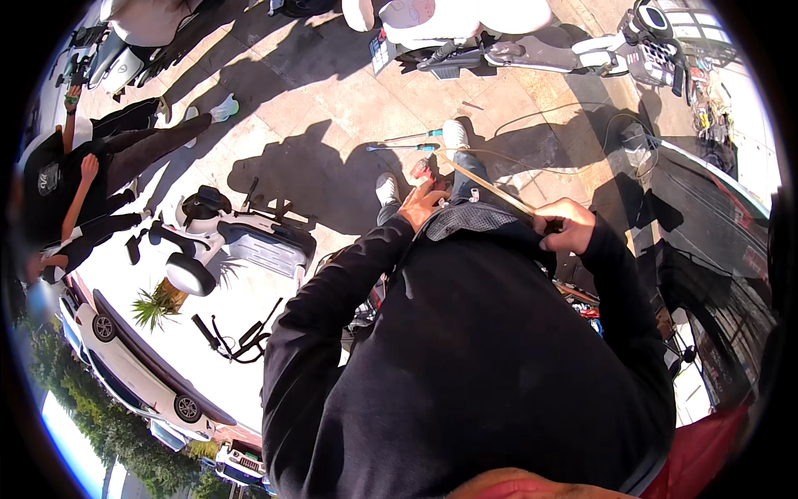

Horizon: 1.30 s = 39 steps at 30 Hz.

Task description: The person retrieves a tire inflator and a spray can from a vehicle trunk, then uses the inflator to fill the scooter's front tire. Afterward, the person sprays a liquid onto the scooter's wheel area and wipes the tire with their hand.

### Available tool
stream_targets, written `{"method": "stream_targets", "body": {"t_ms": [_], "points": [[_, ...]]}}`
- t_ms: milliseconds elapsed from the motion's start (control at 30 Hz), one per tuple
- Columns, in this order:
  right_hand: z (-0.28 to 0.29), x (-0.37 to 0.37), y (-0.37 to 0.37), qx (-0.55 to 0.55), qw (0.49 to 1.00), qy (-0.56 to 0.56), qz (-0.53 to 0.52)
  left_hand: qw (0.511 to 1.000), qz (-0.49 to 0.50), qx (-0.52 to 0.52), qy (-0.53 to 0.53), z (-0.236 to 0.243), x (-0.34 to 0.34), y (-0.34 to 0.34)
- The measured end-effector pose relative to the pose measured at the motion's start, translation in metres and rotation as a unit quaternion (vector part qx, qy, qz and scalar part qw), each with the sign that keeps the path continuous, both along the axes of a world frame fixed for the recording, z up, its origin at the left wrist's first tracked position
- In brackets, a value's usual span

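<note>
My left hand [422, 202] rests at the front hem of my dark jacket [482, 333], its fingers stretched out. Just beyond its fingertips is a small red thing [421, 170] whose kind I cannot make out. To the right, my right hand [567, 224] is closed, thumb bent against the fingers. A long thin tan strip [486, 181] slants from near my right shoe [455, 134] up to this hand, which appears to grip its end. Two long thin tools with blue handles [422, 148] lie on the paving ahead of my feet.
White scooters stand at the left [262, 243] and far side [532, 55]. People [91, 166] are at the far left. A thin cable [565, 111] curves over the paving [332, 100] toward a dark glass-like panel [706, 208] at the right. A potted plant [158, 305] and parked white car [137, 374] are lower left.
</note>
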State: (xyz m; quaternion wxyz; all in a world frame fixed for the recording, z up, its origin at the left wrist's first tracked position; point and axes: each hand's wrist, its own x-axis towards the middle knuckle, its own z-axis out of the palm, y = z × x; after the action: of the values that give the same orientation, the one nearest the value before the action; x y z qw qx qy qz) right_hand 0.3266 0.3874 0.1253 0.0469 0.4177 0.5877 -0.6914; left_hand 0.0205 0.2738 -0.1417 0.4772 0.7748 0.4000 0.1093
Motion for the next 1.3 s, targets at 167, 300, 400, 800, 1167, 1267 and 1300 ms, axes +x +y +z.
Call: {"method": "stream_targets", "body": {"t_ms": [167, 300, 400, 800, 1167, 1267, 1300], "points": [[-0.005, 0.054, 0.067, -0.05, 0.998, -0.018, 0.03, 0.987, -0.068, 0.004, 0.147, 0.01, 0.044, 0.019], [-0.013, 0.066, 0.097, -0.039, 0.995, -0.009, 0.088, 0.97, -0.006, 0.059, 0.237, -0.017, 0.093, 0.023], [-0.027, 0.072, 0.105, -0.029, 0.996, 0.03, 0.076, 0.983, 0.027, -0.026, 0.181, -0.022, 0.07, 0.017], [-0.089, 0.009, 0.054, 0.121, 0.99, -0.058, 0.053, 0.971, 0.182, -0.122, 0.098, 0.044, -0.001, 0.028], [-0.165, -0.068, -0.037, 0.082, 0.9, -0.025, -0.427, 0.996, 0.088, -0.007, -0.018, 0.092, -0.113, 0.01], [-0.218, -0.105, -0.047, 0.135, 0.932, -0.139, -0.307, 0.996, 0.03, -0.057, 0.065, 0.077, -0.118, 0.003], [-0.24, -0.116, -0.056, 0.169, 0.931, -0.189, -0.263, 0.992, 0.005, -0.083, 0.094, 0.071, -0.118, 0.001]]}}
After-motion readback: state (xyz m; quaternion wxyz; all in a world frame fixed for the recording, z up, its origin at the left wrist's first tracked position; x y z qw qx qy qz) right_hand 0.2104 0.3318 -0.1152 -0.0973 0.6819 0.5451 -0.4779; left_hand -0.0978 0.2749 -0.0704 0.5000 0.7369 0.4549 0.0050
